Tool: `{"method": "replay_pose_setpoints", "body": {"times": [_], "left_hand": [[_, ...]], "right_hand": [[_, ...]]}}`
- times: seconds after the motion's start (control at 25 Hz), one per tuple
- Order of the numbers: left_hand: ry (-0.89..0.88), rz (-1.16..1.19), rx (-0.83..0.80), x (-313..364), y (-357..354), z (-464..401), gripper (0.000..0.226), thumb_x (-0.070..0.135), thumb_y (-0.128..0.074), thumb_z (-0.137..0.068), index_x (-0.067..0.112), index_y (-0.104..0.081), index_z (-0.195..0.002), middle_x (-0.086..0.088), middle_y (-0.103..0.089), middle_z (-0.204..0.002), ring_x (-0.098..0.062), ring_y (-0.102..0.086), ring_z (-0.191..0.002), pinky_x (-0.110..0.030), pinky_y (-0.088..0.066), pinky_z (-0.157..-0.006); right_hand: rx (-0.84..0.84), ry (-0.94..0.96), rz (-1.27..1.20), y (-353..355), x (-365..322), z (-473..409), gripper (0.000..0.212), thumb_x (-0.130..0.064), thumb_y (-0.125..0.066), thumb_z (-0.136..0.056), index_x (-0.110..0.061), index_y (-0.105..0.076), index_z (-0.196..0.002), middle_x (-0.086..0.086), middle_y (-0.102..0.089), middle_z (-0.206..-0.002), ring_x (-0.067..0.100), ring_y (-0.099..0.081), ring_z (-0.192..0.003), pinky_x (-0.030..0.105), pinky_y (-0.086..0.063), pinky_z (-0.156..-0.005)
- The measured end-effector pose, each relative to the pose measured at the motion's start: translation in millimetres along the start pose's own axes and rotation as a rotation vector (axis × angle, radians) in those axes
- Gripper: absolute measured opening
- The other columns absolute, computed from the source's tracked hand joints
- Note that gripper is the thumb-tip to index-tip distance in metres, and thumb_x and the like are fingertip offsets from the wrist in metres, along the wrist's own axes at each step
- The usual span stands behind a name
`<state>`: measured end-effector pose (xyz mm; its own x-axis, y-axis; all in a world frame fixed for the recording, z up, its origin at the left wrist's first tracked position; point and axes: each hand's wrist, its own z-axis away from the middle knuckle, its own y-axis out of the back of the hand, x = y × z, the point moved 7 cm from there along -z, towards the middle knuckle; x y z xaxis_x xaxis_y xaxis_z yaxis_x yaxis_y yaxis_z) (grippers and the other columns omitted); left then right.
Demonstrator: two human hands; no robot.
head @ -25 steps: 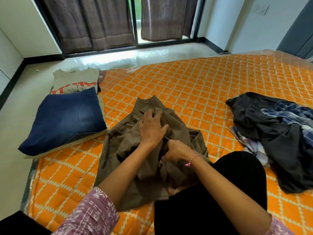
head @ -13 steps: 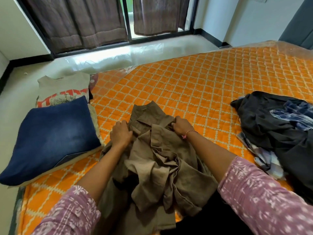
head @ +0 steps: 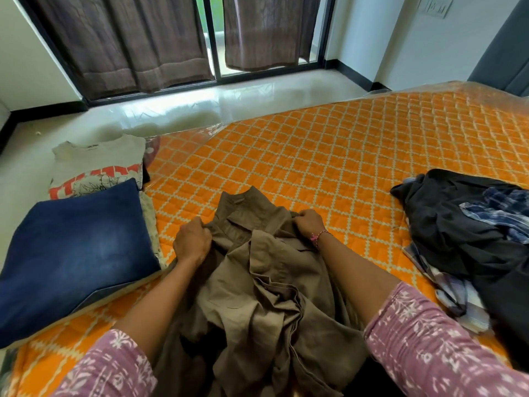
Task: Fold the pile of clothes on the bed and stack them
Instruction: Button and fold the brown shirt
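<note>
Gripping brown shirt [head: 266,285] at both shoulders now: left hand [head: 191,241], right hand [head: 309,224] moved apart from centre bunch, fingers clamped on cloth. Shirt mid-mattress, right of folded jeans [head: 74,250]. Likely spreading flat before fold.

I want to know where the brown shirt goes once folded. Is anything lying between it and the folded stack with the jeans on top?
Nothing visible does. The brown shirt, gripped by the left hand and right hand, lies right beside the folded jeans; only bare orange mattress shows between them. The unfolded pile sits on the opposite side.
</note>
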<state>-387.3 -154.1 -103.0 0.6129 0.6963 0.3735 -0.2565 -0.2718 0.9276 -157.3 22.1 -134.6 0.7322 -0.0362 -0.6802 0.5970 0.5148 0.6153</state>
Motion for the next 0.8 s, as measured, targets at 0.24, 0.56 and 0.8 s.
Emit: {"method": "replay_pose_setpoints", "body": {"times": [0.24,0.56,0.8], "left_hand": [[0.053,0.297,-0.105,15,62,-47,0.022,0.007,-0.042,-0.093,0.005,-0.059,-0.08,-0.016,-0.054,-0.083,-0.027,-0.053,-0.084,-0.033,-0.036,-0.07],[-0.433,0.396,-0.239,101,208,-58,0.036,0.029,-0.067,-0.086,0.011,-0.058,-0.056,-0.004,-0.048,-0.055,-0.007,-0.043,-0.053,-0.029,-0.036,-0.059],[-0.454,0.045,0.241,160,308,-46,0.038,0.037,-0.052,-0.096,0.004,-0.071,-0.099,-0.022,-0.066,-0.104,-0.038,-0.06,-0.1,-0.037,-0.042,-0.075]], "right_hand": [[-0.02,0.316,-0.198,77,-71,10,0.018,-0.004,-0.063,-0.087,-0.012,-0.06,-0.071,0.012,-0.062,-0.083,0.021,-0.057,-0.08,0.029,-0.048,-0.074],[0.152,0.652,0.14,240,-197,67,0.021,-0.024,-0.071,-0.084,-0.004,-0.073,-0.089,0.004,-0.064,-0.08,0.012,-0.056,-0.077,0.023,-0.041,-0.07],[0.639,0.703,0.46,313,-248,117,0.024,-0.029,-0.064,-0.089,-0.012,-0.074,-0.102,0.012,-0.07,-0.101,0.032,-0.062,-0.098,0.031,-0.044,-0.073]]}}
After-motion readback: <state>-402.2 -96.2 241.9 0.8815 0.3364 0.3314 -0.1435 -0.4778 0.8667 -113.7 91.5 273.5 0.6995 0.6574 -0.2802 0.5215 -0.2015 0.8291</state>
